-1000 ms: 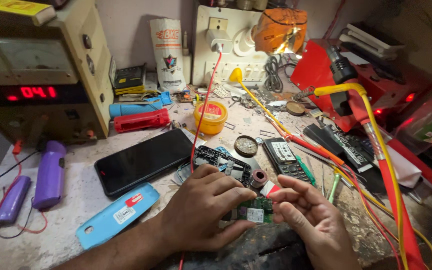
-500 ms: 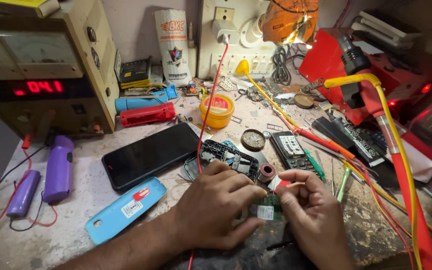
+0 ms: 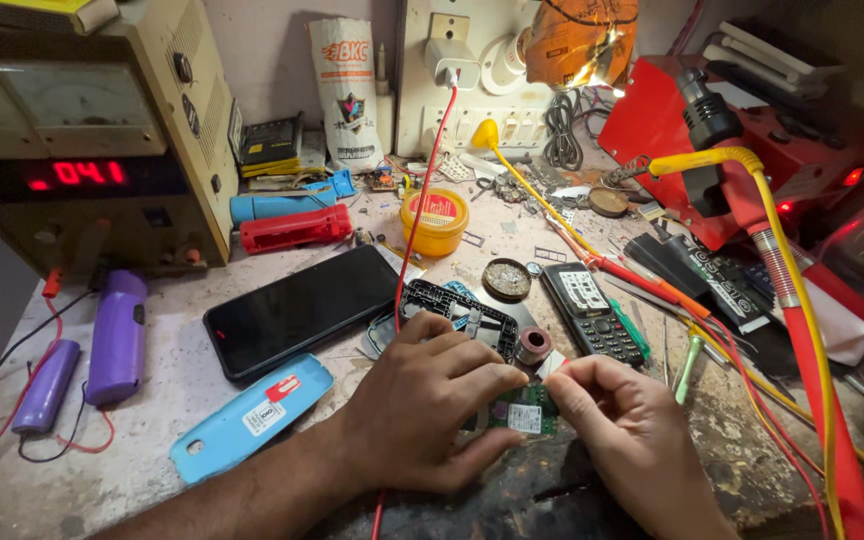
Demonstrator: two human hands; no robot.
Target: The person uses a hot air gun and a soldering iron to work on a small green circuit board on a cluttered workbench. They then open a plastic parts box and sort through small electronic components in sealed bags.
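Far up-left of the left hand (image 3: 422, 405), a beige power supply's dark display (image 3: 77, 173) glows red. Straight above the hands stands a white pouch (image 3: 347, 92) with orange print. Left of that hand, a black smartphone screen (image 3: 302, 309) lies dark; a blue phone cover (image 3: 250, 417) bears white and red stickers.

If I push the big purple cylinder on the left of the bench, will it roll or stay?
The purple cylinder looks round and lies on its side, so it would probably roll sideways. Its thin wires seem tied to the smaller cylinder, which may stop it soon. It is likely heavy for its size.
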